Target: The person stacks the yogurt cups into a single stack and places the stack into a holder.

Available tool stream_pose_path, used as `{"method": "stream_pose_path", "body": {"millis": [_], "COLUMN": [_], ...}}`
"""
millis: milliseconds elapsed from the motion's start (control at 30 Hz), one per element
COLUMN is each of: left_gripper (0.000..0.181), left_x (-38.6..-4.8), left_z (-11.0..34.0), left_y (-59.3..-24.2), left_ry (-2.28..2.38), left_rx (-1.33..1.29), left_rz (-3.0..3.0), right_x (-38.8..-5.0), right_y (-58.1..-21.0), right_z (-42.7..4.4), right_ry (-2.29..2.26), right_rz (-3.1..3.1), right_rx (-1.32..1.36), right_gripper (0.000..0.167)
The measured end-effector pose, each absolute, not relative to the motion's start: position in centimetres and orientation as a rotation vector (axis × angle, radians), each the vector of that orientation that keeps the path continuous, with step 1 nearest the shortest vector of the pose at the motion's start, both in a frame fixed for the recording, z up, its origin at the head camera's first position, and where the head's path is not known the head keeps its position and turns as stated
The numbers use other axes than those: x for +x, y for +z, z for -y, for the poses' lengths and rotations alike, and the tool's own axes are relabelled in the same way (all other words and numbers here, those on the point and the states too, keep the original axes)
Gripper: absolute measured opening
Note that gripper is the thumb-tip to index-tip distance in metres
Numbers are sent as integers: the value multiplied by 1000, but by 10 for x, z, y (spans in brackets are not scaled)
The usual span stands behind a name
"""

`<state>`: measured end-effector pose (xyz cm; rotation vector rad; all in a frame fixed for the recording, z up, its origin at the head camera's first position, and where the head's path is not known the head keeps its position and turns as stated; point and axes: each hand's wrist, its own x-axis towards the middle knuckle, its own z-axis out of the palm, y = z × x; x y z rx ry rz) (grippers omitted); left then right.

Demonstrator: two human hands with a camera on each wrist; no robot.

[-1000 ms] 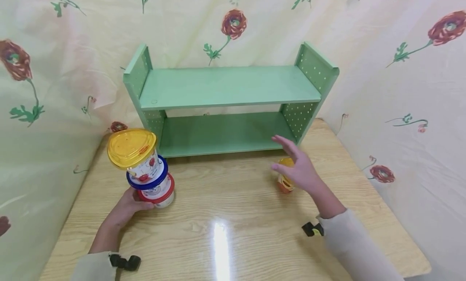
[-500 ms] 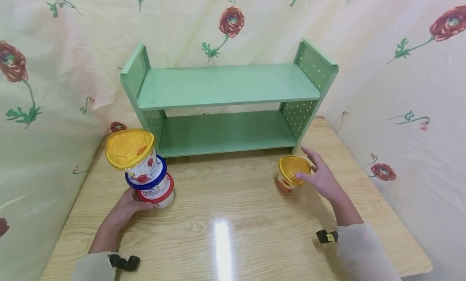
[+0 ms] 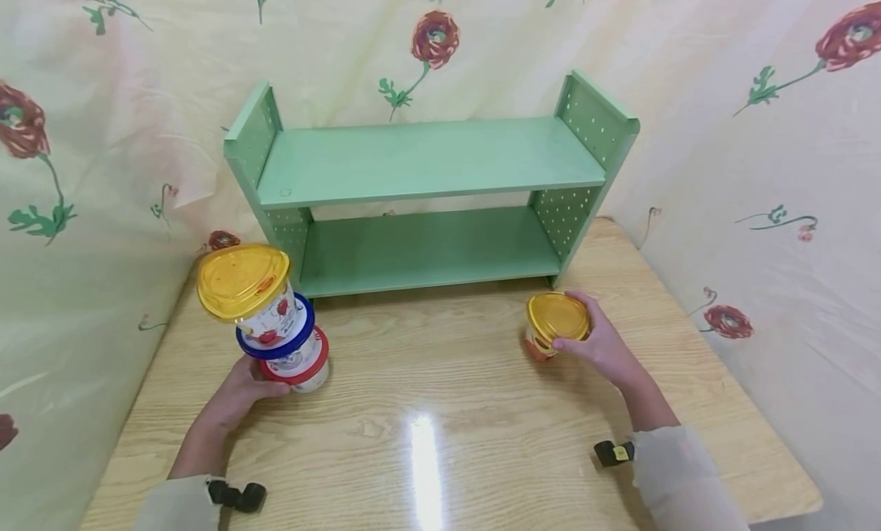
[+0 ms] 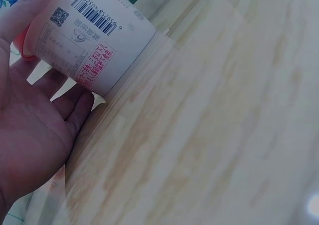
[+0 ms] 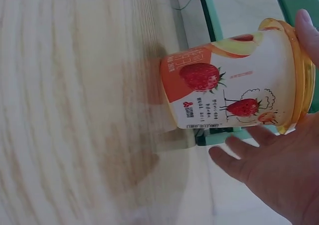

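Observation:
In the head view, a stack of yogurt tubs leans at the left: a yellow-lidded tub [image 3: 244,284] on top, a blue-lidded tub [image 3: 300,329] under it and a red-lidded tub [image 3: 318,372] lowest. My left hand [image 3: 234,393] grips the red-lidded tub low down, with the thumb along its near side; the left wrist view shows its barcode side. At the right stands another yellow-lidded yogurt tub [image 5: 219,80], printed with strawberries. My right hand [image 3: 606,347] holds it near the lid, thumb on the near side and fingers at the far right side, partly hidden.
A green two-tier shelf [image 3: 427,160] stands at the back of the wooden table [image 3: 385,454], between the two hands and beyond them. Flowered cloth [image 3: 757,171] hangs behind and at both sides. A bright light reflection lies on the table's front middle.
My right hand has drawn back from above the right tub to its right side, then closed in on its lid. The left hand and the stack stay nearly still.

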<state>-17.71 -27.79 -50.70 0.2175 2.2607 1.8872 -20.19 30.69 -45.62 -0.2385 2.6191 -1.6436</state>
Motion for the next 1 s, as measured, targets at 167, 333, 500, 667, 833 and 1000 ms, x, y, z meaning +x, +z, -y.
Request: {"method": "stream_pose_path", "body": {"millis": [167, 333, 500, 667, 833, 1000], "left_gripper": [92, 94, 93, 90, 90, 90], "left_x": [-178, -177, -177, -176, -177, -177], "left_z": [278, 279, 279, 279, 280, 280], "left_y": [-506, -505, -505, -506, -507, -507], "left_ry": [1878, 1864, 1867, 1877, 1883, 1888], "left_rx": [197, 168, 178, 191, 209, 226], "left_rz": [-2261, -2265, -2267, -2266, -2263, -2259], "right_x": [-203, -204, -205, -205, -205, -204], "right_y": [-461, -466, -467, -467, -467, -469], "right_z": [-308, -310, -310, -309, -309, -309], "right_ry": [-1699, -1735, -1753, -1758, -1733, -1728], "right_rz": [-2600, -2574, -2560, -2555, -2564, -2568], "right_rx": [-231, -232, -230, -225, -205, -211], "right_gripper": [91, 91, 92, 92, 92, 92]}}
